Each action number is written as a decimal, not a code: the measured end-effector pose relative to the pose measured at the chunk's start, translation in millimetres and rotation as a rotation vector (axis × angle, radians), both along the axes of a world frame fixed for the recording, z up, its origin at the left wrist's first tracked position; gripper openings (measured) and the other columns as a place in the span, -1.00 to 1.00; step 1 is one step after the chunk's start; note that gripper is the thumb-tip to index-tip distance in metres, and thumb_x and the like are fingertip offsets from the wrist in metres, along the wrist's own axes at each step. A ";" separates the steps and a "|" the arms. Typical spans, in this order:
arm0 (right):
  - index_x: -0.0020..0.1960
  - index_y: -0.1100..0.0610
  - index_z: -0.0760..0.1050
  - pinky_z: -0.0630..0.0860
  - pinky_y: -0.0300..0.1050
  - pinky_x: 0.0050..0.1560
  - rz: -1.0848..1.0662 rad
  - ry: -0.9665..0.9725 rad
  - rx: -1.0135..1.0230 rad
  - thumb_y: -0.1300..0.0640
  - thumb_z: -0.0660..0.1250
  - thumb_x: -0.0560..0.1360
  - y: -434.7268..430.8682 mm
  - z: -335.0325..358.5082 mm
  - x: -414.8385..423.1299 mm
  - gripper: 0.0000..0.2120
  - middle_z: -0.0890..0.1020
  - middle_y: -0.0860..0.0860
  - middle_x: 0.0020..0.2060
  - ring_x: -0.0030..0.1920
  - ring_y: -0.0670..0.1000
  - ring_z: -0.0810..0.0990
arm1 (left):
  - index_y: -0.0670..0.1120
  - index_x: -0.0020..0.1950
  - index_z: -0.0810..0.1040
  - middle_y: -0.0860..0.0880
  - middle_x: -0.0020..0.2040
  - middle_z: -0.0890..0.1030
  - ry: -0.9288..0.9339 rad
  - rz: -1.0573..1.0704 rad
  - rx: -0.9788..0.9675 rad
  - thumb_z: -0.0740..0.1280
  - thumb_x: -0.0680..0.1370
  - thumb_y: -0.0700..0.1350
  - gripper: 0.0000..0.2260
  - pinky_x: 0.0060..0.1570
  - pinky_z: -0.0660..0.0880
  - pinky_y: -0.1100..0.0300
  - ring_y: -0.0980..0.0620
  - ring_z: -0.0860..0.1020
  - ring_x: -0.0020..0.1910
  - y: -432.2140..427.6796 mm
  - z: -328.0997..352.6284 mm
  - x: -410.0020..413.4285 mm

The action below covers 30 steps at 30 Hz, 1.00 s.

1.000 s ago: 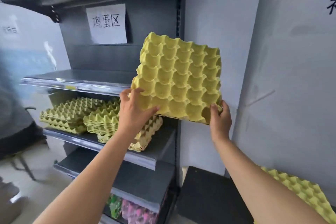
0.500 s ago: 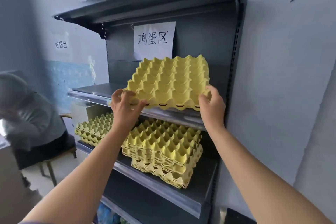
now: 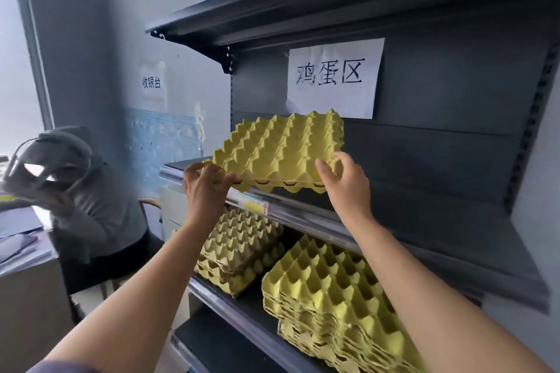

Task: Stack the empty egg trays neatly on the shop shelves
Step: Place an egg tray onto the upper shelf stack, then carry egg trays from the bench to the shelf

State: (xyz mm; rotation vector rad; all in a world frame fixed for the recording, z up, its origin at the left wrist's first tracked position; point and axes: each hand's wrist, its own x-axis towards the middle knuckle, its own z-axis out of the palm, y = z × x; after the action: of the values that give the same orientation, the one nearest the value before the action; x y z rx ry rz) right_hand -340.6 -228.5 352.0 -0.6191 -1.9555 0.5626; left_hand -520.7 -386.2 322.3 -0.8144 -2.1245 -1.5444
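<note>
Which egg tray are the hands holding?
The single tray at the upper shelf, in left hand and right hand; left stack and right stack lie below.

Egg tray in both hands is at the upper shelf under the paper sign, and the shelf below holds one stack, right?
No: the head view shows two stacks on the lower shelf, left stack and right stack. Otherwise right: left hand and right hand hold the egg tray at the upper shelf under the paper sign.

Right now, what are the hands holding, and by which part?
One yellow egg tray, held along its near edge: the left hand pinches the near left corner, the right hand grips the near right corner.
</note>
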 end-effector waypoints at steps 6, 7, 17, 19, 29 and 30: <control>0.34 0.11 0.40 0.44 0.06 0.14 -0.111 0.005 -0.023 -0.30 0.17 0.50 -13.2 -6.2 -88.1 -0.40 0.57 0.14 0.13 0.20 0.14 0.48 | -0.23 -0.03 0.55 -0.25 0.23 0.35 0.013 -0.087 0.047 0.38 0.50 -0.10 -0.80 0.28 0.24 -0.01 -0.21 0.29 0.27 9.0 5.4 -101.4; 0.34 0.11 0.39 0.43 0.05 0.14 -0.142 -0.004 -0.034 -0.30 0.16 0.50 -16.3 -6.4 -105.2 -0.40 0.57 0.14 0.13 0.20 0.15 0.49 | -0.23 -0.03 0.55 -0.25 0.24 0.34 0.016 -0.113 0.035 0.37 0.50 -0.10 -0.80 0.29 0.25 -0.01 -0.21 0.29 0.27 10.7 7.8 -120.6; 0.38 0.09 0.35 0.41 0.02 0.10 -0.338 -0.134 -0.135 -0.26 0.10 0.55 -21.6 -8.4 -222.0 -0.44 0.58 0.13 0.12 0.19 0.17 0.48 | -0.22 0.04 0.51 -0.25 0.34 0.26 0.018 -0.232 -0.154 0.27 0.56 -0.08 -0.79 0.31 0.13 -0.05 -0.23 0.18 0.35 36.2 9.2 -246.1; 0.41 0.09 0.30 0.40 0.03 0.15 -0.298 -0.175 -0.151 -0.24 0.09 0.56 -20.4 -10.3 -239.4 -0.44 0.56 0.14 0.17 0.22 0.17 0.47 | -0.23 0.08 0.50 -0.26 0.36 0.26 0.002 -0.217 -0.153 0.26 0.57 -0.08 -0.77 0.32 0.13 -0.07 -0.25 0.16 0.37 40.0 5.9 -265.2; 0.32 0.00 0.39 0.37 0.07 0.10 -0.518 -0.638 0.160 -0.22 0.00 0.57 -21.0 -19.2 -265.4 -0.53 0.55 0.03 0.20 0.21 0.17 0.45 | 0.01 0.25 0.47 -0.07 0.35 0.37 0.380 -0.162 -0.431 0.21 0.57 0.07 -0.71 0.43 -0.06 -0.13 -0.12 0.22 0.40 50.5 -3.7 -284.1; 0.33 0.00 0.39 0.39 0.05 0.09 -0.491 -0.621 0.207 -0.19 0.01 0.59 -19.7 -20.6 -265.9 -0.56 0.52 0.03 0.23 0.20 0.15 0.45 | 0.04 0.24 0.48 -0.03 0.33 0.39 0.450 -0.190 -0.444 0.20 0.56 0.12 -0.69 0.42 0.02 -0.10 -0.10 0.27 0.37 52.3 -3.7 -278.2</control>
State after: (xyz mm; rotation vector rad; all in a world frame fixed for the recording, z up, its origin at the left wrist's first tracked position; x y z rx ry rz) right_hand -606.5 -248.2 331.4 -1.1941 -2.2650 -0.1649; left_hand -798.9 -333.9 318.6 -1.3971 -2.1025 -0.8494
